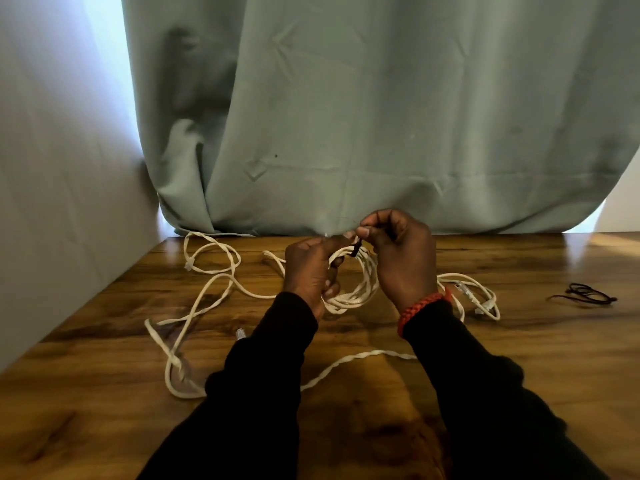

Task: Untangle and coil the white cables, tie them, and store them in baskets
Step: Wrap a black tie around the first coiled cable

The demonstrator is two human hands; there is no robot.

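A coil of white cable (360, 289) hangs between my hands above the wooden table (519, 341). My left hand (308, 271) grips the coil's left side, fingers curled round its strands. My right hand (398, 251) pinches a short black tie (356, 247) that wraps the top of the coil. More white cable (207, 292) lies loose and tangled on the table to the left, with a clear plug (240, 333) near my left sleeve. Another white cable with plugs (481, 299) lies to the right of my right wrist.
A small pile of black ties (585, 294) lies on the table at the right. A grey-green curtain (381, 116) hangs behind the table's far edge, and a white wall (52, 202) runs along its left side. No basket is in view.
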